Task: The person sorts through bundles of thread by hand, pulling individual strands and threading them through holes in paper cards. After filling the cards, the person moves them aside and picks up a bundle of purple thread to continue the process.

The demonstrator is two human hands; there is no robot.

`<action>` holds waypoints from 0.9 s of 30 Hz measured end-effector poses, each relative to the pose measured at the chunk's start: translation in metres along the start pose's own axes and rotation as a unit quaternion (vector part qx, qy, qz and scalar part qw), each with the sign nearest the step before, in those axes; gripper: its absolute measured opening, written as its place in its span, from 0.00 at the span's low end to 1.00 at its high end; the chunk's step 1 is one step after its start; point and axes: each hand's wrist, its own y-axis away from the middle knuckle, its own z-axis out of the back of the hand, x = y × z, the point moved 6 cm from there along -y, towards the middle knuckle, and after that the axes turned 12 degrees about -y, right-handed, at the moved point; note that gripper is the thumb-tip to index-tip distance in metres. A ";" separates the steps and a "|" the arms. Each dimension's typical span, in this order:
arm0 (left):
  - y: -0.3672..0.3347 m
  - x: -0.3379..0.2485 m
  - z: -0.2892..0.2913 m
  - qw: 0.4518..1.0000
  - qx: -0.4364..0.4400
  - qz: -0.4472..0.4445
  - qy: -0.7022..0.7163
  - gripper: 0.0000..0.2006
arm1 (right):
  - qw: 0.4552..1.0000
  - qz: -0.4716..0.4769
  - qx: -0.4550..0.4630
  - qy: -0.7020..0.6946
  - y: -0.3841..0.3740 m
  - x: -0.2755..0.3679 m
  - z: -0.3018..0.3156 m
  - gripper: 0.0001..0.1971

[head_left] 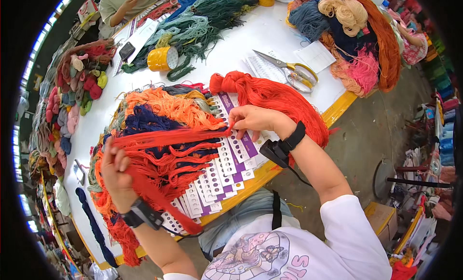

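Note:
A bundle of red yarn (pixel 169 137) stretches across the pile between my two hands. My left hand (pixel 115 166) is closed round its left end, and a loose tail hangs down toward the table's near edge. At the other end my right hand (pixel 248 122) pinches the red yarn beside the punched holes of a white and purple card (pixel 241 144). Several such cards lie overlapped below, with red, navy and orange yarn tied through their holes. Just beyond my right hand lies a large red skein (pixel 270 94), knotted at its left end.
Scissors (pixel 289 68) with yellow handles rest on papers beyond the red skein. Rolls of yellow tape (pixel 163 59) and green yarn (pixel 197 34) are at the far side. Multicoloured skeins (pixel 337 34) fill the far right corner. A dark navy twisted skein (pixel 94 227) lies at left. Another person (pixel 123 10) is at far left.

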 end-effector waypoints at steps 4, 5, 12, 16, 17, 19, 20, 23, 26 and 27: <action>0.016 -0.038 0.030 0.671 -0.267 -0.364 -0.588 0.14 | 0.996 0.062 -0.054 0.017 -0.006 0.003 -0.010 0.08; 0.035 -0.017 -0.042 0.754 -0.243 -0.188 -0.580 0.11 | 0.996 0.053 -0.073 0.014 -0.006 -0.017 0.000 0.08; 0.058 0.120 -0.150 0.766 0.140 -0.259 -0.571 0.09 | 0.941 0.277 -0.193 0.039 0.003 -0.005 -0.015 0.05; 0.061 0.111 -0.168 0.757 0.191 -0.342 -0.523 0.03 | 0.891 0.373 -0.202 0.159 0.014 0.001 -0.017 0.08; 0.061 0.111 -0.170 0.757 0.193 -0.342 -0.522 0.03 | 0.891 0.372 -0.204 0.159 0.012 -0.001 -0.015 0.08; 0.059 0.118 -0.166 0.787 0.211 -0.258 -0.520 0.04 | 0.860 0.405 -0.232 0.206 0.012 -0.001 -0.017 0.09; 0.059 0.118 -0.166 0.787 0.211 -0.256 -0.521 0.04 | 0.861 0.404 -0.232 0.204 0.011 -0.004 -0.017 0.09; 0.051 0.123 -0.157 0.787 0.205 -0.195 -0.548 0.05 | 0.878 0.385 -0.223 0.176 0.012 -0.004 -0.018 0.08; 0.047 0.124 -0.149 0.795 0.205 -0.213 -0.529 0.05 | 0.895 0.376 -0.210 0.115 0.011 -0.004 -0.021 0.07; 0.048 0.122 -0.156 0.780 0.231 -0.246 -0.527 0.05 | 0.910 0.356 -0.206 0.055 0.009 -0.008 -0.017 0.05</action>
